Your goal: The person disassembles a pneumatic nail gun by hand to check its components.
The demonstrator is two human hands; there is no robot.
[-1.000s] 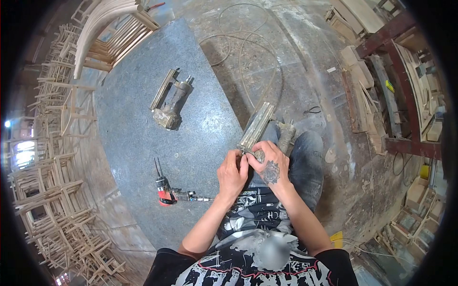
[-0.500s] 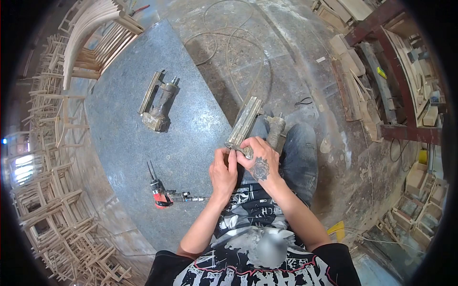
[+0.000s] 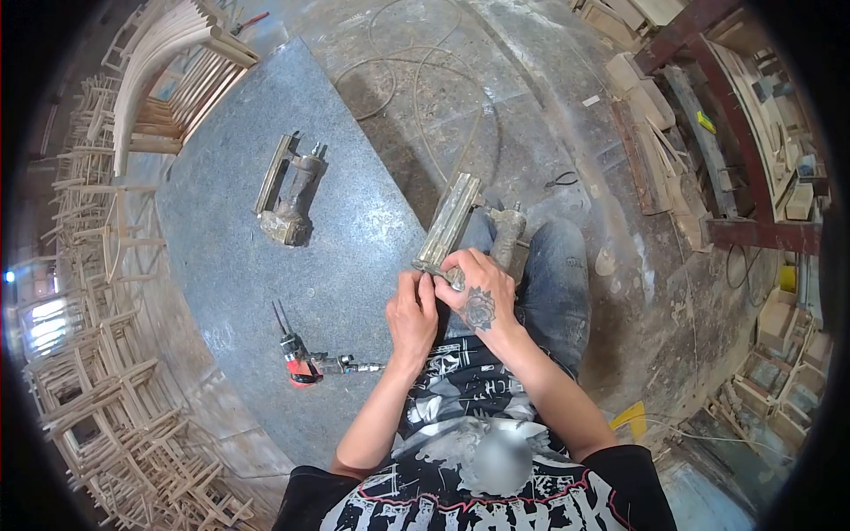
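Two hands meet at the near end of a grimy nail gun (image 3: 460, 226) resting on the person's lap. The left hand (image 3: 413, 317) pinches its tip, and the right hand (image 3: 481, 296) grips it just beside, fingers closed. Left of the hands, on the stone slab (image 3: 239, 265), lie a red tool (image 3: 305, 363) and, farther off, a second nail gun (image 3: 288, 199).

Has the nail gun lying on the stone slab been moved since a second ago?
No. The nail gun keeps its place on the slab, the same way off from the red tool; only the camera shifted.
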